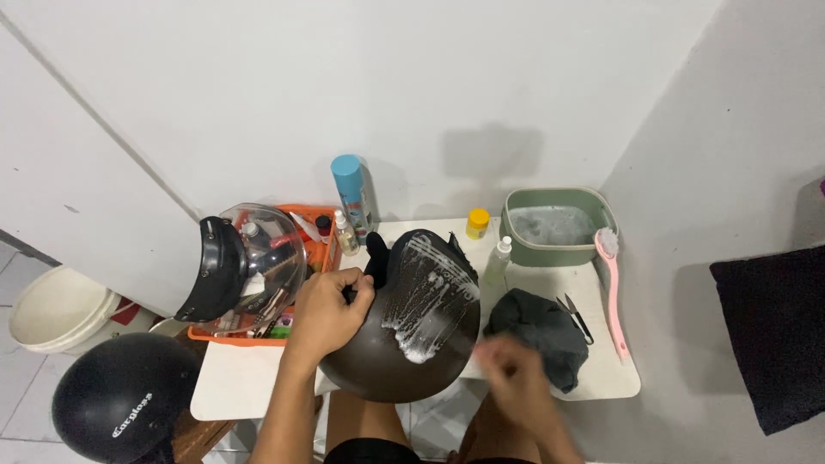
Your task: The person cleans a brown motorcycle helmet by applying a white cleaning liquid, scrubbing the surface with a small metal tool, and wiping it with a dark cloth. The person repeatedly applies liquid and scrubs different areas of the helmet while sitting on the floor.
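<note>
White table [232,387] edge: left hand [326,314] grips soapy brown helmet [404,344]; right hand [516,378] blurred, grip unclear, beside grey cloth [541,331].

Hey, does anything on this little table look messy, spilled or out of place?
White foam is streaked across the dark helmet that the left hand steadies. The detached visor lies tilted on the orange tray. Nothing looks spilled on the table.

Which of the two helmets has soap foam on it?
The brown helmet held by the left hand, streaked with white foam. The black helmet at lower left is clean.
</note>
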